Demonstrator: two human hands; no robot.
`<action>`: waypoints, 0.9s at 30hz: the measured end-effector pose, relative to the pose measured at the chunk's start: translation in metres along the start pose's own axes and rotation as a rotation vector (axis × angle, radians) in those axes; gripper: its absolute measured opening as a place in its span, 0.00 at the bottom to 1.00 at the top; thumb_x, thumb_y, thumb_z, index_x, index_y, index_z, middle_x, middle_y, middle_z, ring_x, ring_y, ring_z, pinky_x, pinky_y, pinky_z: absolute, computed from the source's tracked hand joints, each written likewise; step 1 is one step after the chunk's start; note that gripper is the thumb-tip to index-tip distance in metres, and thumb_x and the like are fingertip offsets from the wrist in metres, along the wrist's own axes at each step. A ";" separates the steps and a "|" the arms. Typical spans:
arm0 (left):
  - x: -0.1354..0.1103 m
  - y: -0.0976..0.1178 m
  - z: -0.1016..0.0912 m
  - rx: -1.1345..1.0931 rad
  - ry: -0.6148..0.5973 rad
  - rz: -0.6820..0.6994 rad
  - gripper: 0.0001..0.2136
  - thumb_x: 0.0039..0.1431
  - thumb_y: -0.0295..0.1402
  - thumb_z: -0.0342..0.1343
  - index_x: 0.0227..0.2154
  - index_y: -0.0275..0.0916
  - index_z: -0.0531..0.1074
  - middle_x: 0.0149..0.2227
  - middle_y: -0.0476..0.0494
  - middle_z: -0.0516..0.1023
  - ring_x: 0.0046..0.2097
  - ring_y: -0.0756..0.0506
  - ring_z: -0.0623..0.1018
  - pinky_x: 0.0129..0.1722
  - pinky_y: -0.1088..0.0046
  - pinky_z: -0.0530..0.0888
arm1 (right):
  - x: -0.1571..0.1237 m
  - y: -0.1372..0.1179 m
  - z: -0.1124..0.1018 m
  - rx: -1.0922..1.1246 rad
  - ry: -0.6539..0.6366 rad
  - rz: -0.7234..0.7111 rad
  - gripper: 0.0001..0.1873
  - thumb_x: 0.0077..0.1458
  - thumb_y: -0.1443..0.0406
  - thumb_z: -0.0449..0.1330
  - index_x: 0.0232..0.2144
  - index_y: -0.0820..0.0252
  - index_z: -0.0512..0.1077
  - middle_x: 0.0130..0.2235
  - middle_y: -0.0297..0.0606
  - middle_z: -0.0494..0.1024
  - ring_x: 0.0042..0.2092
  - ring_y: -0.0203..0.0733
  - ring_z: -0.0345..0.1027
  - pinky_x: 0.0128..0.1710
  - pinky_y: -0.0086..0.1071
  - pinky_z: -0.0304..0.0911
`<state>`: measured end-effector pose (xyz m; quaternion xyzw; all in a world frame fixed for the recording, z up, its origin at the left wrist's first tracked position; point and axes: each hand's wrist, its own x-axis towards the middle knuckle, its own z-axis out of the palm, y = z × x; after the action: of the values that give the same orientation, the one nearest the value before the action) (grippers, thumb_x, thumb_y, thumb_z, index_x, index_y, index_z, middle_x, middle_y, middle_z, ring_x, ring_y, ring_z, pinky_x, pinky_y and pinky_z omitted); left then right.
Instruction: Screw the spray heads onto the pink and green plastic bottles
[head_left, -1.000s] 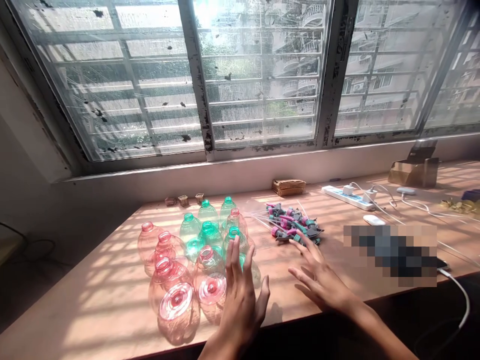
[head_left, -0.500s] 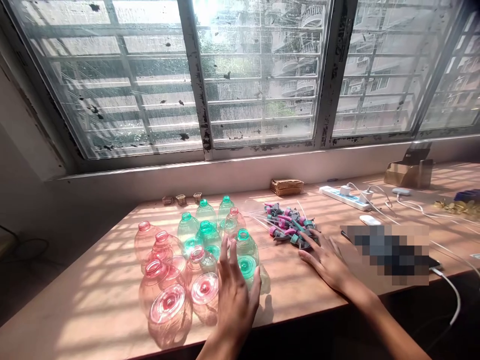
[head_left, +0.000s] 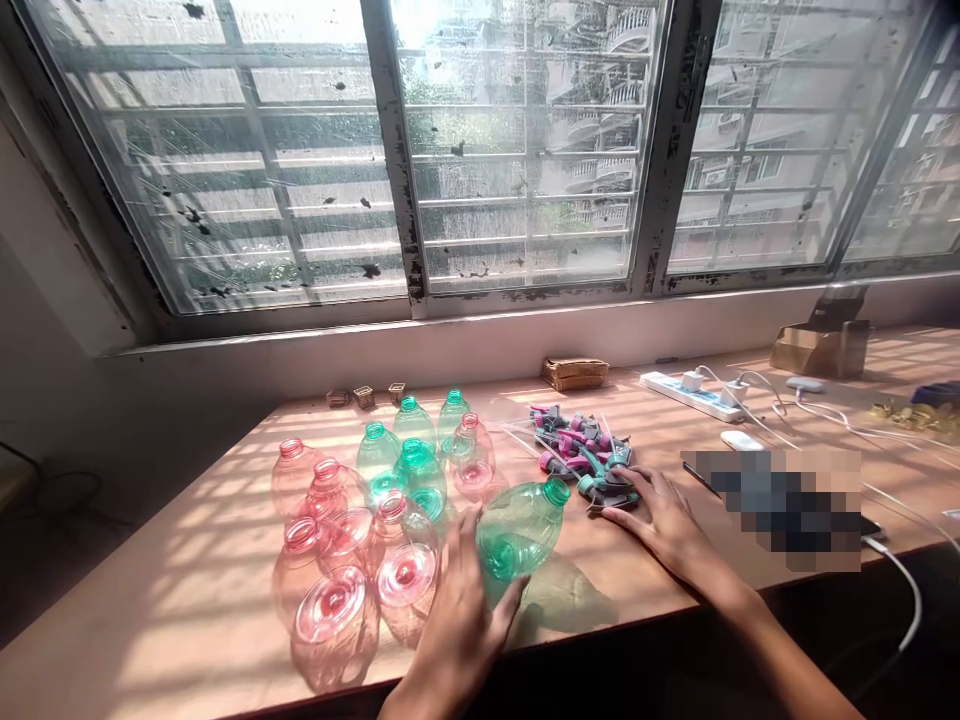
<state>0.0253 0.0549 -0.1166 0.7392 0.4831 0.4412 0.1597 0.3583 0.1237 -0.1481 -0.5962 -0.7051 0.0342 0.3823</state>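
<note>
My left hand (head_left: pixel 465 605) is around the base of a see-through green plastic bottle (head_left: pixel 523 525), which leans to the right with its open neck toward my right hand. My right hand (head_left: pixel 660 520) has its thumb and fingers closed on a grey-and-green trigger spray head (head_left: pixel 606 485) at the near edge of a pile. The other spray heads (head_left: pixel 570 440) are pink, green and grey, with thin clear tubes. Left of my left hand stand several capless pink bottles (head_left: pixel 334 610) and several green bottles (head_left: pixel 420 475).
Along the back of the wooden table (head_left: pixel 180 590) lie small boxes (head_left: pixel 364 397) and a brown packet (head_left: pixel 575 374). A power strip (head_left: pixel 690 396) with white cables, a white mouse-like object (head_left: pixel 742 441) and a blurred-out dark device (head_left: pixel 780 510) lie right. Windows stand behind.
The green bottle by my left hand has gone from upright to tilted right, now held. My right hand's fingers have closed on a spray head, which has shifted slightly.
</note>
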 end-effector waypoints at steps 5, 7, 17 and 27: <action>0.001 -0.006 -0.013 -0.128 -0.045 -0.044 0.31 0.64 0.40 0.61 0.67 0.49 0.57 0.67 0.34 0.60 0.69 0.30 0.66 0.68 0.43 0.64 | -0.001 -0.004 -0.005 0.098 0.004 0.039 0.23 0.64 0.50 0.58 0.58 0.47 0.68 0.53 0.43 0.79 0.57 0.60 0.74 0.57 0.54 0.71; 0.005 -0.008 -0.017 -0.197 -0.072 -0.071 0.31 0.64 0.41 0.62 0.67 0.50 0.57 0.68 0.36 0.60 0.71 0.31 0.63 0.70 0.44 0.61 | -0.001 -0.005 -0.006 0.130 -0.004 0.033 0.22 0.66 0.52 0.56 0.59 0.48 0.68 0.55 0.43 0.80 0.57 0.59 0.74 0.59 0.53 0.70; 0.008 -0.003 -0.026 -0.469 -0.214 -0.273 0.38 0.67 0.50 0.60 0.73 0.50 0.49 0.75 0.34 0.56 0.74 0.31 0.60 0.72 0.42 0.57 | 0.002 -0.006 -0.012 0.118 0.076 0.068 0.21 0.67 0.53 0.53 0.55 0.56 0.72 0.50 0.50 0.81 0.53 0.61 0.76 0.54 0.52 0.73; 0.003 -0.009 -0.019 -0.477 -0.234 -0.290 0.42 0.64 0.51 0.63 0.73 0.49 0.48 0.75 0.33 0.57 0.71 0.31 0.67 0.70 0.46 0.63 | 0.001 -0.002 0.000 0.159 0.100 0.086 0.24 0.62 0.50 0.60 0.57 0.51 0.75 0.65 0.49 0.74 0.66 0.70 0.64 0.66 0.66 0.57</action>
<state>0.0051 0.0579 -0.1105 0.6500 0.4448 0.4267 0.4445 0.3568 0.1236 -0.1468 -0.5946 -0.6541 0.0764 0.4613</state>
